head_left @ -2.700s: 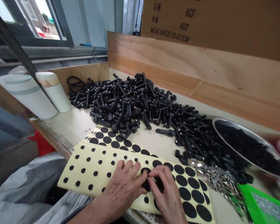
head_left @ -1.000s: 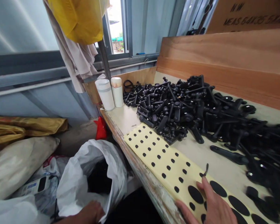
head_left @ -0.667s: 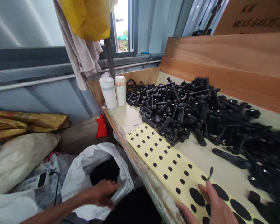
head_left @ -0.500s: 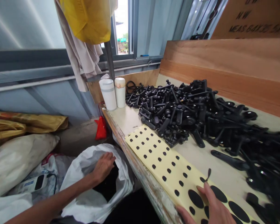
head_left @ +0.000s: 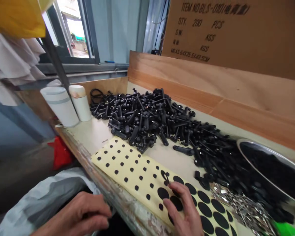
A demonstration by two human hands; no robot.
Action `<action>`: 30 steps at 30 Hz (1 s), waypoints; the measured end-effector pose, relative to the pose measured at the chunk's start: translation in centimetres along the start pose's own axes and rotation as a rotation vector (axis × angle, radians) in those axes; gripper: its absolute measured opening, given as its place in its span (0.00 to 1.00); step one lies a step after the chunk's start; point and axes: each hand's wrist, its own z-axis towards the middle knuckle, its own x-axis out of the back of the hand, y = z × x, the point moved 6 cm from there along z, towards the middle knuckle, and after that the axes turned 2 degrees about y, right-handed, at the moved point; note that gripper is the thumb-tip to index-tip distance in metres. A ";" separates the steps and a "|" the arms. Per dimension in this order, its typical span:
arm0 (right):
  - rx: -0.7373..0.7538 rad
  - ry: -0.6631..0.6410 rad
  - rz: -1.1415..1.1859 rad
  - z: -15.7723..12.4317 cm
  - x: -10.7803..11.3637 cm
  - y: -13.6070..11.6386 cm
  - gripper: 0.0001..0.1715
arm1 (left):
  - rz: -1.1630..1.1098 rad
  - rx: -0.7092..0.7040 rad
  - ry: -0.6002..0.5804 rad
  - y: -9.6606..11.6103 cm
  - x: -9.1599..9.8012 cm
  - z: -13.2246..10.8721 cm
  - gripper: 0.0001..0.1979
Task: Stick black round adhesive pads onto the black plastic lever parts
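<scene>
My right hand point(head_left: 184, 209) lies on a pale yellow sticker sheet point(head_left: 127, 164) at the table's near edge, fingers spread over the large black round stickers. A small curled black sticker point(head_left: 165, 177) stands up at its index fingertip. The left part of the sheet carries small black dots. My left hand point(head_left: 86, 213) is below the table edge, over a white plastic bag point(head_left: 39, 203), with its fingers curled; whatever is inside them is hidden. A big pile of black handle parts point(head_left: 147, 121) lies beyond the sheet.
Two white cups point(head_left: 60, 105) stand at the table's left corner. A metal bowl point(head_left: 248, 147) of black parts sits at the right, with shiny metal pieces point(head_left: 238, 203) in front. A wooden backboard point(head_left: 211, 85) and a cardboard box point(head_left: 236, 29) close the far side.
My left hand has come out of the white bag and risen toward the table edge. My view has swung right, back onto the table. My right hand stays on the sheet.
</scene>
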 end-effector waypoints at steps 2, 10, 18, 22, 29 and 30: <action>-0.037 0.044 0.134 0.7 0.8 0.4 0.13 | 0.078 -0.052 0.002 3.6 -0.3 2.9 0.08; -0.205 0.071 0.397 2.6 2.4 -1.8 0.13 | -0.139 -0.159 0.020 10.8 -6.3 13.6 0.07; -0.263 0.142 0.366 2.9 3.6 0.0 0.22 | -0.424 0.112 0.060 9.8 -10.2 14.2 0.09; -0.311 0.217 0.370 2.9 4.2 1.3 0.30 | -0.577 0.253 0.096 8.8 -10.8 14.4 0.09; -0.199 0.116 0.233 3.3 4.7 0.1 0.15 | -0.734 0.285 -0.013 8.8 -13.2 14.6 0.08; -0.179 0.144 0.195 3.1 4.8 -0.3 0.14 | -0.710 0.285 -0.016 8.9 -13.3 14.5 0.09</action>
